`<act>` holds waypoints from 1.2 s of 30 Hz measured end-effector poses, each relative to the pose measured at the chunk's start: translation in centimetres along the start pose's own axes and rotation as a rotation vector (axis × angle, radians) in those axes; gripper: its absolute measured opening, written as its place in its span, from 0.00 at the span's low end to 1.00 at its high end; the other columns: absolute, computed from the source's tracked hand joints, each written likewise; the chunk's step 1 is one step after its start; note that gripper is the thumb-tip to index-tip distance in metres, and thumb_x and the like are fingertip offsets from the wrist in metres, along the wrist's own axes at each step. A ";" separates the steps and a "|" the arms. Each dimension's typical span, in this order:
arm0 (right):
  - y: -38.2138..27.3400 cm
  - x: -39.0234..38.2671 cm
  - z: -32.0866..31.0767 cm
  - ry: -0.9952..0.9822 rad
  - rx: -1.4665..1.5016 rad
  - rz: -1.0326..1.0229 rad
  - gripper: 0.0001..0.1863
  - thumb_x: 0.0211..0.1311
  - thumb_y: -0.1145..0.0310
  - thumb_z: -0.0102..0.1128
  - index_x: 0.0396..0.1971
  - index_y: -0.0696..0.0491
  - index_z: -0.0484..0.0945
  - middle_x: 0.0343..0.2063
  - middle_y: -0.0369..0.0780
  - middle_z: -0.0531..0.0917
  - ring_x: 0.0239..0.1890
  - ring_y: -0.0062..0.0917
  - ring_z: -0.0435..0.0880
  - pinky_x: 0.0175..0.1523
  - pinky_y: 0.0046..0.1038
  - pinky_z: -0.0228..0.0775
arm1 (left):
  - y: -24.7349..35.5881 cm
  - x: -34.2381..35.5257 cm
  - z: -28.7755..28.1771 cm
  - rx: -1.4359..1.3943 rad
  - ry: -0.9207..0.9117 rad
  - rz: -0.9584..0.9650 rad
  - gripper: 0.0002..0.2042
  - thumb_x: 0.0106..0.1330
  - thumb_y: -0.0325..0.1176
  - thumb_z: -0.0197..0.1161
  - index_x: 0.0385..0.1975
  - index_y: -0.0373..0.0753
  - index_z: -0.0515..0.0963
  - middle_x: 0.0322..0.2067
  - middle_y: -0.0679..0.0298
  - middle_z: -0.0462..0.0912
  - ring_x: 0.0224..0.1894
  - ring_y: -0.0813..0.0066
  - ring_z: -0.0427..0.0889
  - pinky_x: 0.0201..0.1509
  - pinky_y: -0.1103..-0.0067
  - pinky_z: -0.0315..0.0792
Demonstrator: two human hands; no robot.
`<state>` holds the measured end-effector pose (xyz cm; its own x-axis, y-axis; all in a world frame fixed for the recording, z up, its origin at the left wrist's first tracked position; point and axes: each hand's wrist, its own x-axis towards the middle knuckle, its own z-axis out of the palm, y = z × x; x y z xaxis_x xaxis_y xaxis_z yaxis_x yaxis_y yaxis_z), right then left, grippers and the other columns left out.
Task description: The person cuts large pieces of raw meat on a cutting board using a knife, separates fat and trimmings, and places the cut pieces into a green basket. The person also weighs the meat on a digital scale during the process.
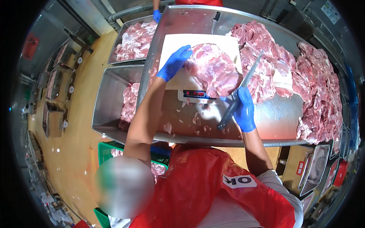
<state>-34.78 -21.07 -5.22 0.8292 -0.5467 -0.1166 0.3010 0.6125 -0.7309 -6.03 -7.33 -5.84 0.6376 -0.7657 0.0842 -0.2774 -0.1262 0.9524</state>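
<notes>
Beneath both our hands a steel table point(182, 22) is shining under the light, dotted with small scraps point(168, 127). Our left hand point(174, 64), gloved in blue, is resting with extended fingers against the near-left edge of a large meat piece point(213, 68); whether it is pinching that edge, we cannot tell. Our right hand point(244, 110) is curling round the handle of a knife point(249, 75), the blade pointing up and away beside the meat. Between our hands, the piece is lying on a white-topped scale point(175, 41), its red display point(195, 94) glowing nearer to us.

By our judgement this piece is midway through handling, being on the scale and not yet set aside. Beyond our right hand a broad meat heap point(319, 91) is waiting, so much seems left. Left of our left hand, a near bin point(110, 87) and a far bin point(118, 42) are holding more meat; whether that portion is finished, we cannot tell. Ahead of our hands a second knife point(215, 22) is lying unheld, and a co-worker's gloved hand point(156, 16) is hanging by the far bin.
</notes>
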 end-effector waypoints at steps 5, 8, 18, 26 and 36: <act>-2.9 6.9 8.4 -0.120 -0.146 0.035 0.12 0.72 0.66 0.50 0.47 0.57 0.72 0.37 0.38 0.78 0.40 0.25 0.79 0.48 0.36 0.79 | -3.9 3.3 0.5 -0.421 -0.069 -0.020 0.26 0.76 0.40 0.46 0.69 0.33 0.55 0.64 0.59 0.65 0.65 0.68 0.64 0.70 0.74 0.57; -3.4 9.2 7.4 -0.103 -0.364 -0.068 0.23 0.72 0.62 0.48 0.61 0.60 0.66 0.48 0.43 0.78 0.47 0.29 0.80 0.55 0.37 0.75 | -4.5 2.9 -0.2 -0.621 -0.036 -0.052 0.29 0.76 0.39 0.47 0.70 0.32 0.48 0.67 0.56 0.59 0.67 0.65 0.62 0.71 0.73 0.56; -1.3 10.0 5.1 0.078 -0.514 -0.019 0.20 0.72 0.65 0.51 0.59 0.58 0.71 0.35 0.31 0.77 0.36 0.14 0.73 0.45 0.17 0.66 | -1.3 2.0 2.3 -0.236 0.116 -0.039 0.55 0.42 0.45 0.78 0.68 0.31 0.51 0.61 0.42 0.63 0.63 0.49 0.66 0.65 0.64 0.64; -1.9 14.6 -1.7 -0.058 -0.404 0.057 0.27 0.70 0.61 0.52 0.63 0.62 0.66 0.45 0.36 0.79 0.44 0.18 0.75 0.55 0.22 0.67 | 4.3 -2.0 4.4 0.126 0.293 0.007 0.57 0.43 0.38 0.80 0.69 0.30 0.45 0.66 0.36 0.48 0.68 0.44 0.56 0.70 0.63 0.57; -2.4 15.0 1.2 -0.354 -0.590 0.183 0.18 0.68 0.58 0.57 0.49 0.56 0.75 0.33 0.32 0.79 0.34 0.16 0.76 0.43 0.20 0.70 | -2.1 1.2 2.0 0.082 0.248 0.181 0.48 0.46 0.30 0.74 0.69 0.33 0.53 0.56 0.48 0.71 0.54 0.58 0.73 0.56 0.68 0.71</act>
<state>-22.55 -30.09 -4.39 0.9755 -0.1848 -0.1197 -0.0798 0.2103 -0.9744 -6.11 -9.28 -8.32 0.7254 -0.6045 0.3292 -0.4536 -0.0601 0.8892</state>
